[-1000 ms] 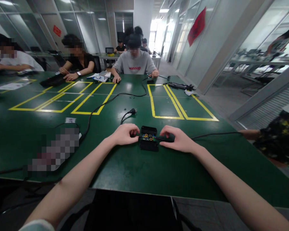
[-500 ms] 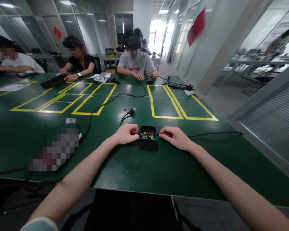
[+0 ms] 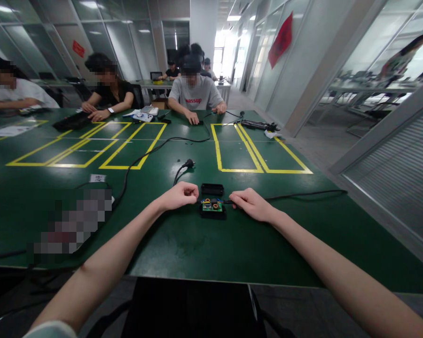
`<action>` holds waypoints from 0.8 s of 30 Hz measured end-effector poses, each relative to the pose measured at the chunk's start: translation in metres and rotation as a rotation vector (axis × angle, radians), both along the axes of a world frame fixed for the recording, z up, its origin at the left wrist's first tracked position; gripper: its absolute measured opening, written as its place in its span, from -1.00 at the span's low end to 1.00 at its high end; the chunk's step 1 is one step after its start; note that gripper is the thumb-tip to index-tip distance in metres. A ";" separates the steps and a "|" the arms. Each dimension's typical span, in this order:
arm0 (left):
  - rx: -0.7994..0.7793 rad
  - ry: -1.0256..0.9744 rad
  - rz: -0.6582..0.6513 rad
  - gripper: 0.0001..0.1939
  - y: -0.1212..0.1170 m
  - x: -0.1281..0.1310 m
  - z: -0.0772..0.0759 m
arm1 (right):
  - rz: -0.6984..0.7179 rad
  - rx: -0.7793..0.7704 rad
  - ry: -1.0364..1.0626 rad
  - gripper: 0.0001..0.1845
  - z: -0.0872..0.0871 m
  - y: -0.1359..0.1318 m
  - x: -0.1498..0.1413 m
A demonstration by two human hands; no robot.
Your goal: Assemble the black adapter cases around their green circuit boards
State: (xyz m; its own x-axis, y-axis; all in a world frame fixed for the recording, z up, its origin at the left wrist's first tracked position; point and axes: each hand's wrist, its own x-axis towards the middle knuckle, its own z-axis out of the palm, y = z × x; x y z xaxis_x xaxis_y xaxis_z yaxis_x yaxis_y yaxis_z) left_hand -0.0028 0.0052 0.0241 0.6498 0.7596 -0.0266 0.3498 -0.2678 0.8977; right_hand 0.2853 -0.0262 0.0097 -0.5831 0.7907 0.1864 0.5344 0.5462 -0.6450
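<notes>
Between my hands a green circuit board [image 3: 212, 205] with coils and wires sits over the nearer black case half [image 3: 213, 216]. Just behind it lies the other black case half [image 3: 212, 189]. My left hand [image 3: 181, 195] is closed on the cable at the board's left end; a black plug [image 3: 189, 164] on a cable lies beyond that hand. On the right, my right hand [image 3: 248, 203] pinches the black cable [image 3: 303, 193] coming from the board's other end, which trails off rightward over the table.
The green table [image 3: 197, 253] carries yellow tape rectangles [image 3: 238, 170]. A long black cable [image 3: 127, 178] runs across the left side, near a pixelated object [image 3: 77, 220]. Across the table a person in a grey shirt [image 3: 197, 91] handles small parts; other people sit further left.
The circuit board has moved toward me, from between the two case halves onto the nearer one. Both hands moved with it, still gripping the cables. The person at the right edge has left view.
</notes>
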 end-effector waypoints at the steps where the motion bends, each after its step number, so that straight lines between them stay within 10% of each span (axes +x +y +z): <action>1: -0.011 0.001 -0.005 -0.86 -0.001 0.000 0.000 | 0.015 -0.001 -0.009 -0.38 0.000 0.000 0.000; 24: 0.236 0.024 0.065 -0.84 -0.006 0.008 -0.010 | -0.067 0.087 -0.062 -0.61 -0.006 0.009 0.006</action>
